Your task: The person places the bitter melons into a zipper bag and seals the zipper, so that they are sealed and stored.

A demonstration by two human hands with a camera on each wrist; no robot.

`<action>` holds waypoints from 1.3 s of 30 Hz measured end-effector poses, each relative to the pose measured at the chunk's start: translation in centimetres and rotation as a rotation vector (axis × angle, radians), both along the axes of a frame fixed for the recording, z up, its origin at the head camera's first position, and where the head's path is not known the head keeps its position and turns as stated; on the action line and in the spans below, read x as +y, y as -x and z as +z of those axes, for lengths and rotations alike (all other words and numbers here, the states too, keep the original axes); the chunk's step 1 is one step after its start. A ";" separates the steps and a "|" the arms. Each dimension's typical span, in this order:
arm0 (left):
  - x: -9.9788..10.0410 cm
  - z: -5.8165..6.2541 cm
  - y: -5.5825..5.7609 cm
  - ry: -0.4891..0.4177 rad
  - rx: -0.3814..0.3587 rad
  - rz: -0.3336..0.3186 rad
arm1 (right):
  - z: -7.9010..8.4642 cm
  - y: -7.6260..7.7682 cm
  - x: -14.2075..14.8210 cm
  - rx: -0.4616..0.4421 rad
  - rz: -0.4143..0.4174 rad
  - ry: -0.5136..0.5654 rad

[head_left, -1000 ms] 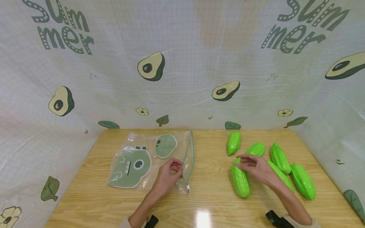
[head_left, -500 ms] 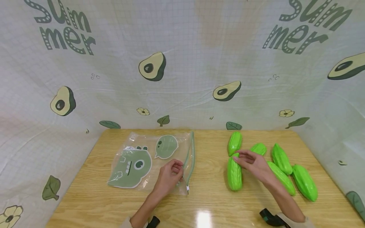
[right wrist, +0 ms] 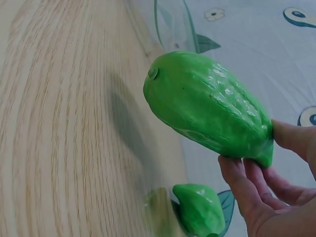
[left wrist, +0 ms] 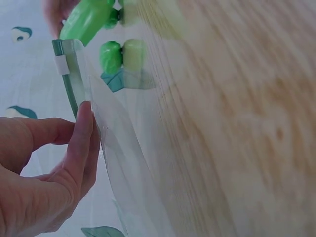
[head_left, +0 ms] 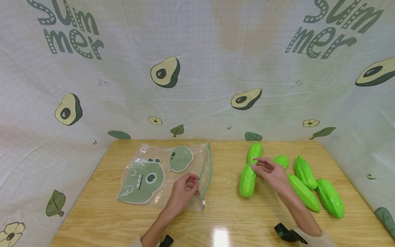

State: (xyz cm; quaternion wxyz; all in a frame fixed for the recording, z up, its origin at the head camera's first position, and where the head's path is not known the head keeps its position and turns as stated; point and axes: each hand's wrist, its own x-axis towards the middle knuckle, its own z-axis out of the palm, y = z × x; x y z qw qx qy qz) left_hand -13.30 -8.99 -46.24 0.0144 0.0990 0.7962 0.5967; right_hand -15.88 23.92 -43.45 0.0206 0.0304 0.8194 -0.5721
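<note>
My left hand pinches the open edge of a clear zip bag printed with a green monster, lying flat on the table at left. In the left wrist view its thumb and fingers grip the plastic film below the white slider. With my right hand I hold a bright green bitter melon by its pointed end. In the right wrist view that melon hangs above the wood, its blunt end pointing away from the fingers. It overlaps another bitter melon behind it in the head view.
Several more bitter melons lie to the right: a small one behind my right hand, a pointed one, and a long one near the table's right side. A printed cloth hangs around the wooden table.
My right hand has lifted the bitter melon and carried it left and away from me, its blunt end now swinging left. The left hand stays at the bag's edge.
</note>
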 end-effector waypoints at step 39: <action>0.1 -0.3 -0.1 0.030 0.033 0.048 | -0.7 3.2 -5.7 0.015 -0.113 0.429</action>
